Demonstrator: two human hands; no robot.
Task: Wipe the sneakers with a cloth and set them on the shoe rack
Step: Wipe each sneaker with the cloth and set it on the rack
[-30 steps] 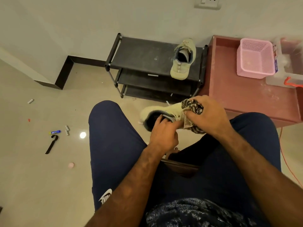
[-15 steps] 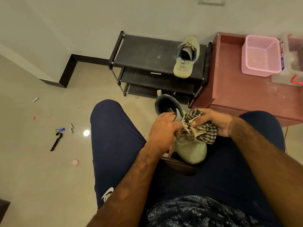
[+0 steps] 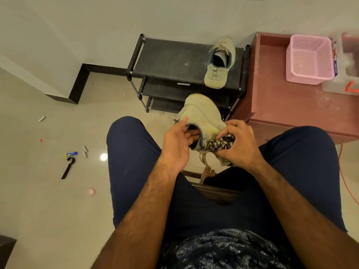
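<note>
One sneaker (image 3: pixel 202 113), probably light and soft-walled: left hand (image 3: pixel 177 146) grips its collar, fingers inside; right hand (image 3: pixel 240 146) clutches the bunched cloth (image 3: pixel 222 142) against its side; the collar seems the firmest hold

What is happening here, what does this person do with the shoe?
A seated person is cleaning a sneaker. The left hand holds it by the opening, with fingers inside. The right hand presses a bunched checked cloth against its side near the laces. The other sneaker stands on the top shelf of the black shoe rack, at its right end.
</note>
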